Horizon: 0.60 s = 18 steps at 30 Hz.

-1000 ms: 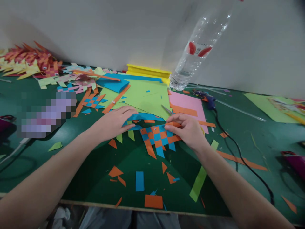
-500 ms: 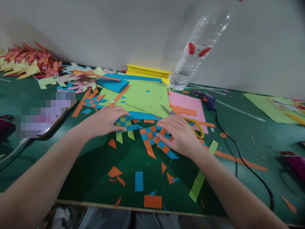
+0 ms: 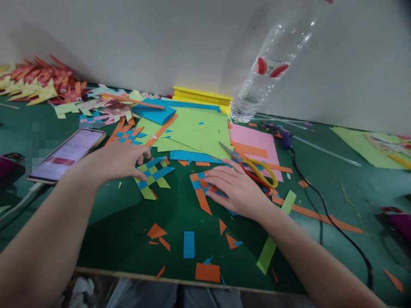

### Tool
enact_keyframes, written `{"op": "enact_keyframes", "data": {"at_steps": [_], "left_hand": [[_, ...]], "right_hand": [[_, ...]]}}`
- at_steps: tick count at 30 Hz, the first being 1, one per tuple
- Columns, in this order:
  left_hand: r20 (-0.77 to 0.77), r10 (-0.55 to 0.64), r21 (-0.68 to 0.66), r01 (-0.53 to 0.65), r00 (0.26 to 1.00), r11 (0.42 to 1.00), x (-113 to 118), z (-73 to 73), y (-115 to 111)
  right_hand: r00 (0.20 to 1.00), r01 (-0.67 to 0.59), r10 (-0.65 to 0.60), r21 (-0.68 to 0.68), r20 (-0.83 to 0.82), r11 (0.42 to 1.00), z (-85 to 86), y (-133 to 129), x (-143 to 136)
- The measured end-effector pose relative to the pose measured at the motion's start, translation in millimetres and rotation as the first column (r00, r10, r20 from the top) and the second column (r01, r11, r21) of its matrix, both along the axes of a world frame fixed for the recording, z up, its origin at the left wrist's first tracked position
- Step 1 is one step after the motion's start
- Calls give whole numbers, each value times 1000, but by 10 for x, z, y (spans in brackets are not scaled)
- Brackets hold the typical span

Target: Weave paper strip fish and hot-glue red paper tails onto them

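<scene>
My left hand (image 3: 123, 160) has its fingers curled and its thumb on the edge of a green-and-blue woven paper fish (image 3: 154, 173), which lies on the table. My right hand (image 3: 237, 188) rests with fingers stretched out over orange-and-blue woven paper fish. One orange-and-blue fish (image 3: 199, 184) shows left of the fingers, with a small eye on it; another is mostly hidden under the hand. Just beyond the right hand lie scissors (image 3: 261, 169) with yellow and red handles.
Light green sheets (image 3: 195, 128) lie behind the hands, beside a pink sheet (image 3: 269, 139). A phone (image 3: 69, 154) is at left; a clear bottle (image 3: 260, 81) stands at the back. A glue gun (image 3: 282, 137) with a black cord lies right. Orange scraps (image 3: 156, 231) dot the front.
My left hand has moved left and drawn the green-and-blue woven fish with it, away from the blue strip. My right hand has settled lower over the orange-and-blue fish.
</scene>
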<state>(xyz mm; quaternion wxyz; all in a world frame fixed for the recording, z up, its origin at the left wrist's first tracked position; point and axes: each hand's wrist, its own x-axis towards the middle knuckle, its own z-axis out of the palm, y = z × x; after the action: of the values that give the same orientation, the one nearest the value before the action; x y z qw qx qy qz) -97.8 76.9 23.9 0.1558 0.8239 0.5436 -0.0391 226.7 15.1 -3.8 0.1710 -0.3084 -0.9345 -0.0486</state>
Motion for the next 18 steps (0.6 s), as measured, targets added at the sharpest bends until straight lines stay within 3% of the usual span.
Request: {"op": "enact_keyframes", "data": {"at_steps": [5,12,18], "left_hand": [[13,91,87,-92,996,992,46,25,-17],[113,-17,35,13,993,999,195,-31,-12],[93,-10,146,-4,996,989,246,-34,-14]], "right_hand": [[999,-9,9,22,-37,1000,0,-28,-9],[997,-73,72,-24,-25,997,-22,-79,-50],[993,-97,103,-111,55,989,-35,-110,-92]]}}
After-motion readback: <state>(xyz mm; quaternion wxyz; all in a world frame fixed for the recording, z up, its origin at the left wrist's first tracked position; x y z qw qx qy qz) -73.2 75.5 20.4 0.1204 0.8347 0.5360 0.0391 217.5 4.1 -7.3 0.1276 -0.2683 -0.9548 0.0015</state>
